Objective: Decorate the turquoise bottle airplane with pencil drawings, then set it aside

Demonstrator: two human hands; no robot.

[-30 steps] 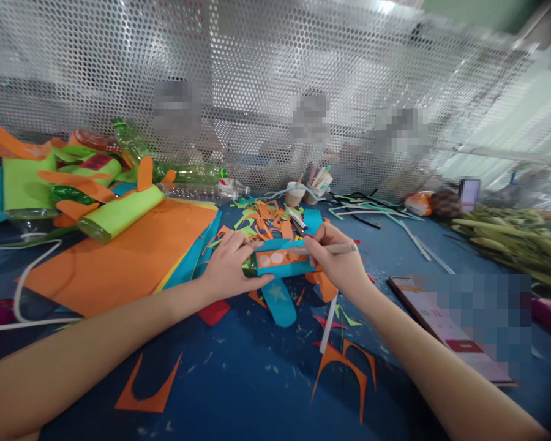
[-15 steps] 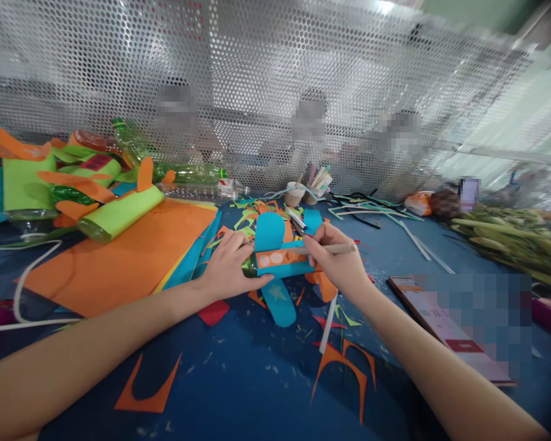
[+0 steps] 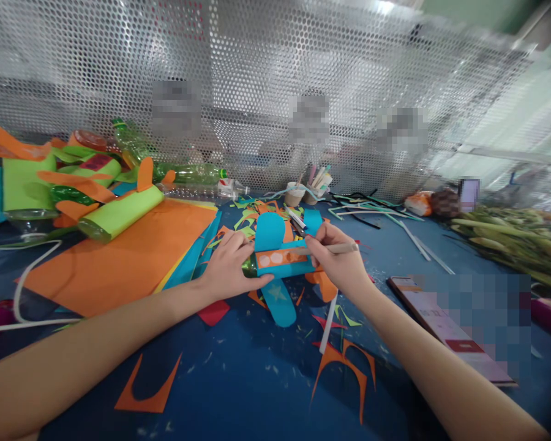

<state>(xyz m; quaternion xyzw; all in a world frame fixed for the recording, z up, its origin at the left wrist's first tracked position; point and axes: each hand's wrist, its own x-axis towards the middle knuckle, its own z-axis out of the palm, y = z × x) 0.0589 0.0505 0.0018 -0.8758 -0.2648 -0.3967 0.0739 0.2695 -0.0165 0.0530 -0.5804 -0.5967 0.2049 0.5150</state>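
A small bottle wrapped in blue paper [image 3: 282,260] lies across the blue table [image 3: 257,380], with an orange strip bearing pale circles along its side and blue paper wings above and below it. My left hand [image 3: 229,266] is closed around the bottle's green left end. My right hand [image 3: 337,260] grips the bottle's right end and also holds a pale pen [image 3: 335,248] that points left across the orange strip.
Orange and yellow paper sheets [image 3: 119,257] lie to the left, with green paper-wrapped bottles [image 3: 119,214] behind. Paper scraps [image 3: 344,367] litter the table. Cups of pens [image 3: 310,190] stand by a perforated metal screen [image 3: 275,92]. A flat box [image 3: 441,324] and green stalks [image 3: 509,239] lie right.
A blue paper wing has risen above the bottle since a second ago. Both hands stay in nearly the same place.
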